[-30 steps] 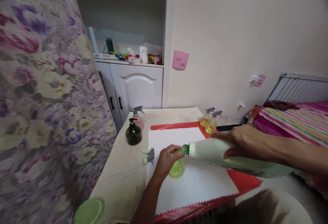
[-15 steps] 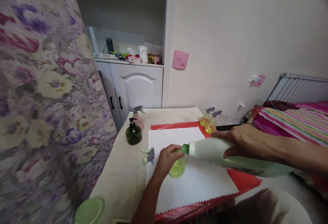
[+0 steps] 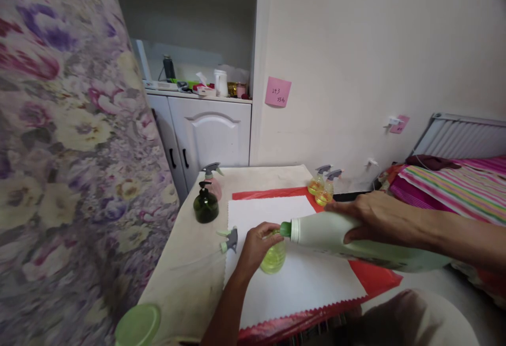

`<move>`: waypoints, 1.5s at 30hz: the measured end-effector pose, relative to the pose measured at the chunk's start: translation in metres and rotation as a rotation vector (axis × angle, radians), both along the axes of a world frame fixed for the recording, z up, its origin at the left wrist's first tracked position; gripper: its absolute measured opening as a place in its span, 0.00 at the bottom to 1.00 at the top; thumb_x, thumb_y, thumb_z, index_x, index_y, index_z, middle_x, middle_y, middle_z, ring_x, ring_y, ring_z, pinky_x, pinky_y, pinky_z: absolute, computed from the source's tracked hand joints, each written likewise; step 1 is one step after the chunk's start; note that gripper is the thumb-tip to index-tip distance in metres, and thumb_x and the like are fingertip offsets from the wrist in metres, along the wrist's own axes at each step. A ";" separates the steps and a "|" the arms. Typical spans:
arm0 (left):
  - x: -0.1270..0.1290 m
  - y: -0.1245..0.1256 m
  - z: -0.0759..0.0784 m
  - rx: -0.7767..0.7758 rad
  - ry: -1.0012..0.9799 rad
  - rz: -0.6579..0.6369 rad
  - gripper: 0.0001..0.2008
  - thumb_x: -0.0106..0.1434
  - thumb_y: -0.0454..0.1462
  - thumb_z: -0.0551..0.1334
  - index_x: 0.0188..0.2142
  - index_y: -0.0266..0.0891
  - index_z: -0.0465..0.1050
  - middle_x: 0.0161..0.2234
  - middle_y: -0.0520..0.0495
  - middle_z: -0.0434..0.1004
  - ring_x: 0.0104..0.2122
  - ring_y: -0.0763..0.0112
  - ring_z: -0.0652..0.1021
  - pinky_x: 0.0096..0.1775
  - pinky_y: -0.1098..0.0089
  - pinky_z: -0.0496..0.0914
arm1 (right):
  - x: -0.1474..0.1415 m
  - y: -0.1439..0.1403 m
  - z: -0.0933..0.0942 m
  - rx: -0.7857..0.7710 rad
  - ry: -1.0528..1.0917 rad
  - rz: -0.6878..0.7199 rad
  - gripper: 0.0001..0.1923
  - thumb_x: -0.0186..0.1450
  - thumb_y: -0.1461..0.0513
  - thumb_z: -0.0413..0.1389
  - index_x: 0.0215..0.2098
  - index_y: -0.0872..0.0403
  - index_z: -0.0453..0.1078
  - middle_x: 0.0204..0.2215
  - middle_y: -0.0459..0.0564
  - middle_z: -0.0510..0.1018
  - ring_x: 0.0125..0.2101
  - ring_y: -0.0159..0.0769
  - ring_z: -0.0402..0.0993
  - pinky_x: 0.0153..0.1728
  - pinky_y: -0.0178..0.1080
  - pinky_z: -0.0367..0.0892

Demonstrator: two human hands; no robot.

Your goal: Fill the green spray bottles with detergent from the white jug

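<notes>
My left hand (image 3: 259, 243) is closed around the neck of a small clear spray bottle (image 3: 273, 260) with yellow-green liquid in it, standing upright on a white sheet (image 3: 300, 288). In my right hand (image 3: 373, 223) is a large pale green jug (image 3: 324, 234), tipped almost level. Its green spout (image 3: 285, 229) meets the bottle's mouth, which my left fingers partly hide. Left of that hand, a grey and green spray head (image 3: 230, 240) lies with its thin tube on the table.
A dark green pump bottle (image 3: 206, 207) and a pink spray bottle (image 3: 214, 185) stand at the left. Two spray bottles with yellow liquid (image 3: 324, 196) are at the back right. A green lid (image 3: 138, 325) sits front left. Red plastic (image 3: 373, 277) lies under the sheet.
Almost nothing differs. Both hands, the tilted jug and the small bottle keep their places, with only a slight shift of the view.
</notes>
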State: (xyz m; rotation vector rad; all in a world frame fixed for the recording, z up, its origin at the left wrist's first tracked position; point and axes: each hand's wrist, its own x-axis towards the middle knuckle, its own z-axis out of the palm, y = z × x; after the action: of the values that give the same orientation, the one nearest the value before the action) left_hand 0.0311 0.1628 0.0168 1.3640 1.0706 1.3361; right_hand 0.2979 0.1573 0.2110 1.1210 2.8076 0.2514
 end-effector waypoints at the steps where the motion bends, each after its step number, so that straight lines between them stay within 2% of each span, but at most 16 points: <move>1: 0.000 0.000 0.000 0.001 -0.001 -0.001 0.10 0.52 0.37 0.68 0.35 0.39 0.79 0.34 0.47 0.81 0.38 0.63 0.78 0.42 0.68 0.68 | 0.000 0.000 0.000 -0.005 0.002 -0.006 0.30 0.59 0.58 0.62 0.59 0.50 0.65 0.31 0.53 0.83 0.30 0.47 0.80 0.27 0.40 0.67; 17: 0.000 0.001 -0.003 -0.001 -0.002 0.008 0.10 0.51 0.37 0.69 0.35 0.40 0.79 0.35 0.48 0.81 0.38 0.63 0.78 0.43 0.67 0.68 | -0.006 -0.004 0.008 -0.058 -0.008 -0.026 0.28 0.61 0.58 0.61 0.58 0.52 0.65 0.33 0.57 0.83 0.33 0.49 0.80 0.29 0.40 0.65; 21: 0.000 0.000 -0.003 -0.002 -0.006 0.004 0.10 0.51 0.37 0.69 0.35 0.40 0.79 0.35 0.48 0.81 0.39 0.63 0.78 0.43 0.67 0.68 | -0.005 -0.004 0.008 -0.059 0.003 -0.015 0.26 0.61 0.58 0.60 0.57 0.51 0.66 0.33 0.56 0.83 0.32 0.47 0.80 0.28 0.39 0.64; 31: 0.001 0.001 -0.003 -0.009 -0.027 -0.006 0.10 0.51 0.37 0.68 0.36 0.39 0.79 0.35 0.47 0.82 0.39 0.63 0.78 0.42 0.67 0.69 | -0.004 -0.002 0.004 -0.031 0.006 -0.012 0.31 0.59 0.57 0.62 0.59 0.50 0.63 0.30 0.55 0.83 0.30 0.48 0.80 0.26 0.39 0.62; 45: 0.001 0.001 -0.001 -0.007 -0.024 -0.009 0.10 0.51 0.37 0.68 0.35 0.39 0.79 0.35 0.47 0.82 0.38 0.63 0.78 0.43 0.66 0.69 | -0.006 -0.006 0.008 -0.056 0.001 -0.029 0.27 0.60 0.59 0.61 0.57 0.52 0.66 0.30 0.56 0.83 0.30 0.48 0.80 0.26 0.38 0.61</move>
State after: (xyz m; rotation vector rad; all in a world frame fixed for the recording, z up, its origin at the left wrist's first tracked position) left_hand 0.0322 0.1635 0.0159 1.3428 1.0505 1.3382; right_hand 0.2922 0.1508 0.2189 1.1493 2.7784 0.1688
